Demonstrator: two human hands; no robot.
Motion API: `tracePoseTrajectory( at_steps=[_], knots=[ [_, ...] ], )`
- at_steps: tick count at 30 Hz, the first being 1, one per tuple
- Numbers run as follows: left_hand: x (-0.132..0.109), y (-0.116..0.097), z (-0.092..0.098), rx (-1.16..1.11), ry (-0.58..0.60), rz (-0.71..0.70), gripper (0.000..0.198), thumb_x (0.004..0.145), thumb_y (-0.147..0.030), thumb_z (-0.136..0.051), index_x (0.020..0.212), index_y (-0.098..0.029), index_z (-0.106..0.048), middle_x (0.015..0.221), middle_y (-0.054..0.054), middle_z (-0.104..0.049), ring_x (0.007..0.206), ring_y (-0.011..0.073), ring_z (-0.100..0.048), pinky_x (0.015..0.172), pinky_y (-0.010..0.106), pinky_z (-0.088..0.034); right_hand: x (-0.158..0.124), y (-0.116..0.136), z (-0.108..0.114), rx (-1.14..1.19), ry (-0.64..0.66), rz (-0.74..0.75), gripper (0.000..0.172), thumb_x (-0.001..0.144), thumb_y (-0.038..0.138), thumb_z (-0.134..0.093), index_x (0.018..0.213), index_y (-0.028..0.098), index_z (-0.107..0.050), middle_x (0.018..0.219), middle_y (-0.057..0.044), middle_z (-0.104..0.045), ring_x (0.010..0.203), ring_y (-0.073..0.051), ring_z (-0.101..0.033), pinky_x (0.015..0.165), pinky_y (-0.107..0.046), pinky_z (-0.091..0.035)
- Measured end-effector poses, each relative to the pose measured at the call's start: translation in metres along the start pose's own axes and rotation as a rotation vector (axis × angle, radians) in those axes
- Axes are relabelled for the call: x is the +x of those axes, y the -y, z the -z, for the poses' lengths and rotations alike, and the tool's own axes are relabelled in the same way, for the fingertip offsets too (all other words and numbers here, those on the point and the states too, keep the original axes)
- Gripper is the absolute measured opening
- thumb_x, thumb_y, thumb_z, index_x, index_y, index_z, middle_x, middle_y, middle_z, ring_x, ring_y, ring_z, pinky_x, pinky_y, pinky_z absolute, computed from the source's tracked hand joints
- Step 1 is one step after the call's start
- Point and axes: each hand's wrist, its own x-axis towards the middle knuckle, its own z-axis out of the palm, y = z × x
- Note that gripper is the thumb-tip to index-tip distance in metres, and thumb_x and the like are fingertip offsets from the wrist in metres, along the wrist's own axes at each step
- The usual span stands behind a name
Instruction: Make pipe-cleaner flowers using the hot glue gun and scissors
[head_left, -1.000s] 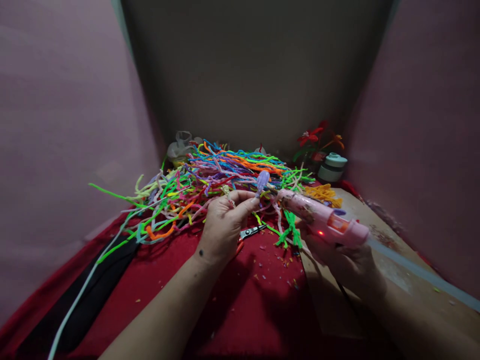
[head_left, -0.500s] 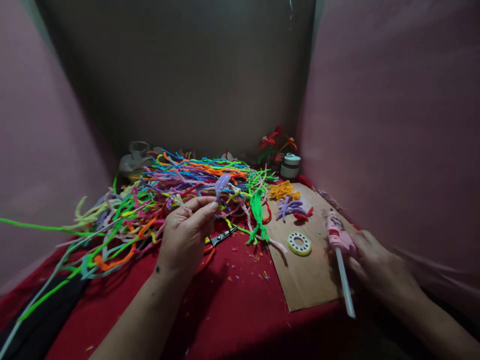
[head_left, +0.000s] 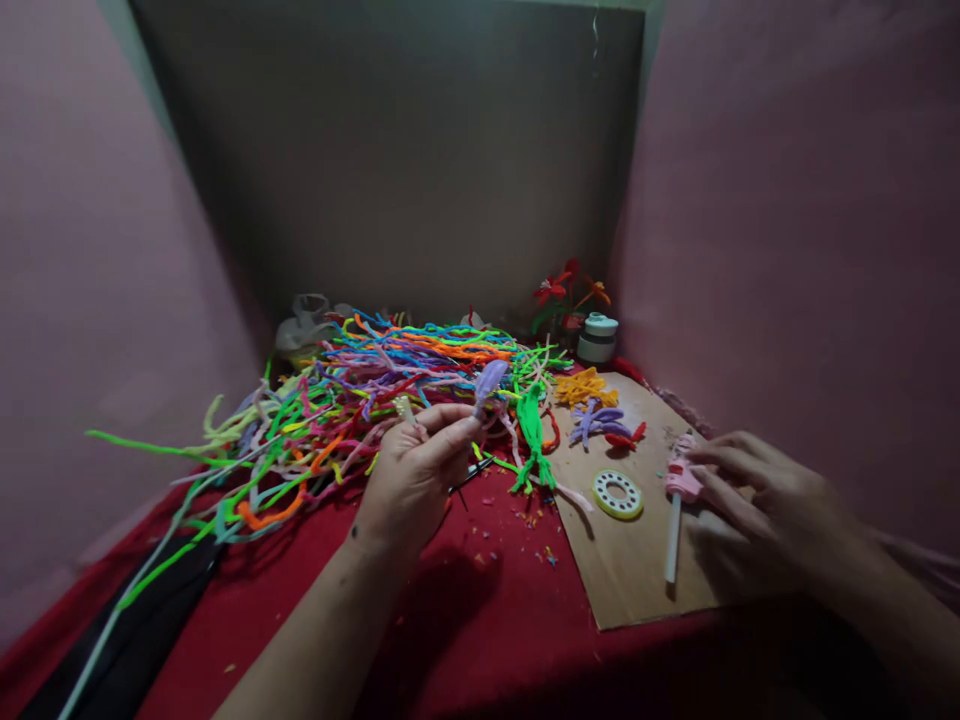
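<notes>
Head view | purple petal-shaped piece (head_left: 491,380) clamped in left hand (head_left: 420,475) | pink glue gun (head_left: 681,478) touched by right hand (head_left: 787,510), grip cannot be told

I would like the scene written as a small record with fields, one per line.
Left hand: pinches purple petal; gold piece also at its fingers
Right hand: at glue gun, firmness of grip unclear
On cardboard: ring, orange strands, purple strands, red piece
Middle: colourful pile
Behind cardboard: jar, red flowers
Cloth: red
</notes>
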Motion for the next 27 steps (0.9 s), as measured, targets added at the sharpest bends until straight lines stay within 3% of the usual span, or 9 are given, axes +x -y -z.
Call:
tracePoseTrajectory(
  at_steps=[3, 6, 10, 14, 17, 20, 23, 27],
  knots=[
    [-0.007, 0.001, -0.006, 0.009, 0.085, 0.032, 0.016, 0.065, -0.022, -0.075, 0.074, -0.013, -0.066, 0.056, -0.001, -0.056, 0.04, 0.0003, -0.033, 0.039, 0.015, -0.023, 0.019, 0.063, -0.011, 0.503, 0.115, 0.002, 0.021, 0.084, 0.036, -0.056, 0.089, 0.022, -0.071, 0.091, -0.009, -0.069, 0.083, -0.022, -0.062, 0.074, -0.038, -0.049],
    [-0.011, 0.002, -0.009, -0.006, 0.159, 0.059, 0.015, 0.066, -0.021, -0.074, 0.074, -0.011, -0.067, 0.055, -0.001, -0.054, 0.041, 0.0001, -0.032, 0.04, 0.015, -0.022, 0.042, 0.115, -0.034, 1.041, 0.285, -0.201, 0.023, 0.08, 0.036, -0.063, 0.094, 0.021, -0.073, 0.078, -0.005, -0.068, 0.063, -0.014, -0.057, 0.059, -0.029, -0.046],
    [-0.011, 0.003, -0.007, -0.043, 0.213, 0.095, 0.014, 0.069, -0.022, -0.072, 0.073, -0.011, -0.065, 0.049, -0.004, -0.046, 0.039, -0.0002, -0.026, 0.04, 0.015, -0.019, 0.064, 0.143, -0.063, 1.484, 0.283, -0.254, 0.02, 0.072, 0.028, -0.072, 0.091, 0.023, -0.074, 0.075, -0.001, -0.066, 0.058, -0.009, -0.05, 0.058, -0.026, -0.042],
    [-0.007, 0.007, -0.002, -0.089, 0.243, 0.102, 0.011, 0.072, -0.02, -0.069, 0.073, -0.012, -0.063, 0.047, -0.007, -0.037, 0.038, -0.0002, -0.024, 0.04, 0.014, -0.019, 0.073, 0.145, -0.073, 1.611, 0.305, -0.286, 0.014, 0.069, 0.024, -0.073, 0.082, 0.019, -0.074, 0.071, 0.0, -0.063, 0.056, -0.009, -0.047, 0.058, -0.025, -0.039],
    [-0.005, 0.007, 0.0, -0.069, 0.233, 0.119, 0.013, 0.07, -0.019, -0.07, 0.079, -0.013, -0.064, 0.054, -0.004, -0.048, 0.042, 0.0014, -0.036, 0.042, 0.014, -0.027, 0.077, 0.144, -0.075, 1.644, 0.301, -0.312, 0.01, 0.067, 0.023, -0.075, 0.075, 0.017, -0.072, 0.065, 0.001, -0.059, 0.055, -0.008, -0.045, 0.055, -0.023, -0.036],
    [-0.002, 0.002, 0.001, -0.055, 0.211, 0.122, 0.026, 0.066, -0.013, -0.07, 0.091, -0.015, -0.065, 0.078, 0.004, -0.063, 0.063, 0.0092, -0.057, 0.057, 0.019, -0.043, 0.08, 0.143, -0.08, 1.657, 0.255, -0.283, 0.01, 0.07, 0.025, -0.073, 0.073, 0.016, -0.069, 0.061, 0.002, -0.056, 0.052, -0.007, -0.042, 0.051, -0.023, -0.033],
    [0.004, -0.003, 0.005, -0.089, 0.153, 0.07, 0.031, 0.064, -0.008, -0.066, 0.094, -0.016, -0.066, 0.094, 0.007, -0.066, 0.08, 0.0145, -0.061, 0.07, 0.024, -0.048, 0.079, 0.143, -0.085, 1.635, 0.156, -0.248, 0.011, 0.073, 0.027, -0.07, 0.073, 0.017, -0.067, 0.059, 0.003, -0.055, 0.05, -0.007, -0.04, 0.05, -0.023, -0.031],
    [0.014, -0.001, 0.011, -0.019, 0.067, -0.019, 0.017, 0.069, -0.015, -0.065, 0.085, -0.014, -0.067, 0.078, 0.005, -0.066, 0.065, 0.0104, -0.056, 0.062, 0.022, -0.046, 0.075, 0.141, -0.09, 1.545, 0.113, -0.254, 0.012, 0.073, 0.027, -0.069, 0.072, 0.016, -0.066, 0.057, 0.004, -0.052, 0.05, -0.006, -0.037, 0.049, -0.024, -0.029]
  ],
)
